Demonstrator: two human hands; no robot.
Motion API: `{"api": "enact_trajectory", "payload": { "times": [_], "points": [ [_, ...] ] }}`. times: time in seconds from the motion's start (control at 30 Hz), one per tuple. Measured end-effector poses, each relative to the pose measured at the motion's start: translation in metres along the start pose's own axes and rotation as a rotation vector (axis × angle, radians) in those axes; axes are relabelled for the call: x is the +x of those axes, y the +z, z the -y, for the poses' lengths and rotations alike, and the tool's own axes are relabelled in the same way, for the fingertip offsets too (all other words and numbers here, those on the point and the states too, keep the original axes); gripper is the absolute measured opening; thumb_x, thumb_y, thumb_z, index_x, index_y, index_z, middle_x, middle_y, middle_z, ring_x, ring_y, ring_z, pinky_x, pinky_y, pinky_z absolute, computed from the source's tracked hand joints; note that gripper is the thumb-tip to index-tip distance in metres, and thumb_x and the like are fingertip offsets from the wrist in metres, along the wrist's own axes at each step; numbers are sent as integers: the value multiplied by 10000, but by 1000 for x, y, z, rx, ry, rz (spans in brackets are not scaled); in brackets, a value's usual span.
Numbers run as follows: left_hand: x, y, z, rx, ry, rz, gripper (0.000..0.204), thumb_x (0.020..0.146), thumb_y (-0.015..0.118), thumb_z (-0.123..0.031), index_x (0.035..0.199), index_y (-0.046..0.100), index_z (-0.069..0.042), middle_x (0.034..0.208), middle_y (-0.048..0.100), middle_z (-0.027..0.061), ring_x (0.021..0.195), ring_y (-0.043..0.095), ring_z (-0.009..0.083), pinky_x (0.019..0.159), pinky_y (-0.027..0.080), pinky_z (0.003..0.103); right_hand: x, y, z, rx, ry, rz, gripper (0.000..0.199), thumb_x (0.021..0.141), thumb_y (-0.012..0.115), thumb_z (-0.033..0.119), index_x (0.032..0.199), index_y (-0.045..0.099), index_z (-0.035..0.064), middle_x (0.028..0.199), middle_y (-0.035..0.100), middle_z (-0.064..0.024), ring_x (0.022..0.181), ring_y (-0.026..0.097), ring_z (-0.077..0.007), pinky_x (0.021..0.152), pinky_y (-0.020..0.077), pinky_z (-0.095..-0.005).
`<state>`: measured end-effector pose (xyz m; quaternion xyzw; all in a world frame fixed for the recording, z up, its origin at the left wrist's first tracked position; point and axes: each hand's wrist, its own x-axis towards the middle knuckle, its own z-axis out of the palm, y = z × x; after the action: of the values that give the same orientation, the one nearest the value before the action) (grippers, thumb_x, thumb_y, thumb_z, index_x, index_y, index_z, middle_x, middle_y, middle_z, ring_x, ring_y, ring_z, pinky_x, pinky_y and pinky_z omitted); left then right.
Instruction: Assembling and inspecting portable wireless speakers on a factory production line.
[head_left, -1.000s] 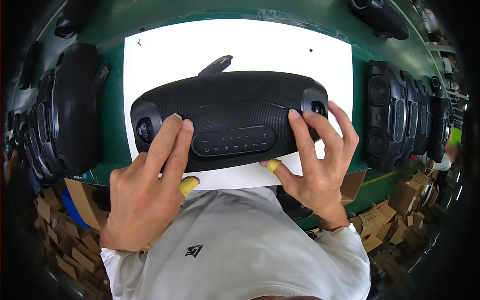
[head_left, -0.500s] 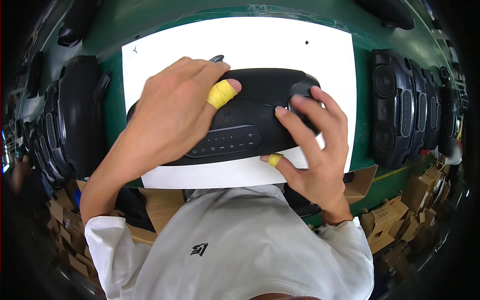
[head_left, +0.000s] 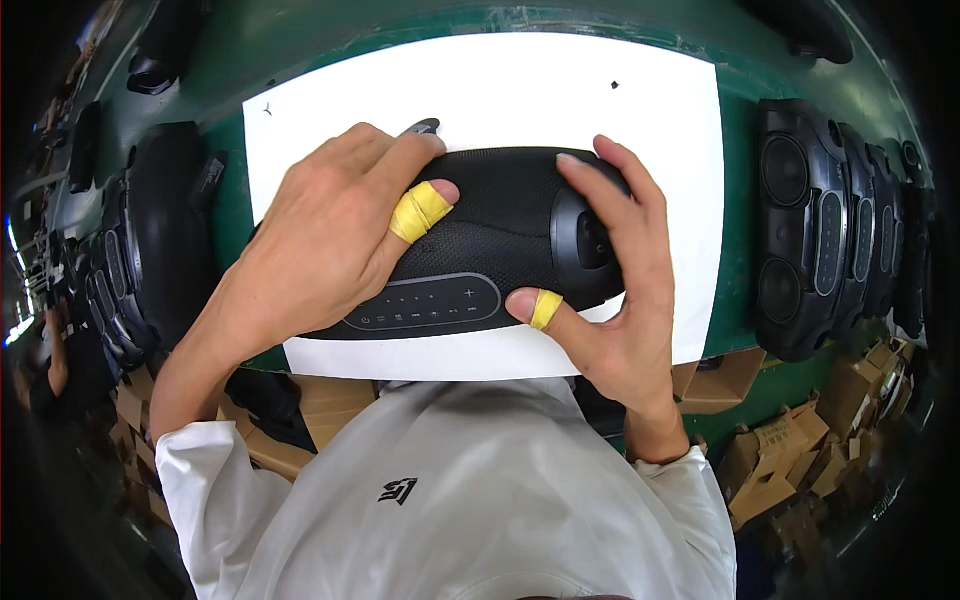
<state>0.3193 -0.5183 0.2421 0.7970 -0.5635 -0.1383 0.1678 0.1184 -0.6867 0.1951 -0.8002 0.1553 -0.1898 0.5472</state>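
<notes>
A black portable speaker (head_left: pixel 482 232), covered in mesh, lies across the white sheet in front of me. Its oval button panel (head_left: pixel 425 304) faces up along the near side, and a glossy dark end cap (head_left: pixel 580 236) shows at its right end. My left hand (head_left: pixel 335 215) is wrapped over the speaker's left part, its thumb bound in yellow tape. Beyond those fingers sticks out a dark rounded tip (head_left: pixel 425 127); what it belongs to is hidden. My right hand (head_left: pixel 632 300) grips the right end, taped thumb on the near side and fingers on the far side.
The white sheet (head_left: pixel 520 90) lies on a green table (head_left: pixel 738 200). Several black speakers (head_left: pixel 790 230) stand in a row at the right, and more (head_left: pixel 165 230) at the left. Cardboard boxes (head_left: pixel 775 450) are piled at the lower right; an open carton (head_left: pixel 725 380) sits below the table edge.
The speaker has shifted slightly left and turned so its right end cap shows more. My right hand has moved from fingering that cap to gripping around the end. My left hand keeps its hold.
</notes>
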Motion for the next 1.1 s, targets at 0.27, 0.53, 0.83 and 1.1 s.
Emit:
{"api": "enact_trajectory", "payload": {
  "times": [0.27,0.53,0.83,1.1],
  "points": [
    [12,-8,6,-80,-148,132,347,1067,694,-251,1303,652,1,1141,724,244,1087,695,421,956,538,490,8,-7,3,-209,-65,3,760,726,968,133,1417,659,64,1505,500,-204,1253,654,-344,1011,593,-415],
    [14,-8,5,-413,-238,210,502,890,886,-320,1215,688,6,983,784,182,924,747,331,886,561,405,2,1,34,-182,82,65,662,777,932,160,1404,727,107,1550,518,-190,1342,616,-389,1097,536,-506],
    [-61,-34,89,-398,-117,47,639,928,859,-378,1424,690,-11,1333,741,163,1255,689,286,1094,520,381,11,2,46,-695,-243,267,523,872,849,229,1387,791,161,1512,679,-152,1457,558,-429,1260,391,-580],
    [-76,-20,57,-677,-350,102,608,807,906,-97,1378,705,-30,1289,746,119,1206,679,252,1108,503,369,23,-1,53,-753,-291,396,586,842,864,277,1412,777,171,1526,669,-160,1449,548,-467,1240,397,-611]
  ]
}}
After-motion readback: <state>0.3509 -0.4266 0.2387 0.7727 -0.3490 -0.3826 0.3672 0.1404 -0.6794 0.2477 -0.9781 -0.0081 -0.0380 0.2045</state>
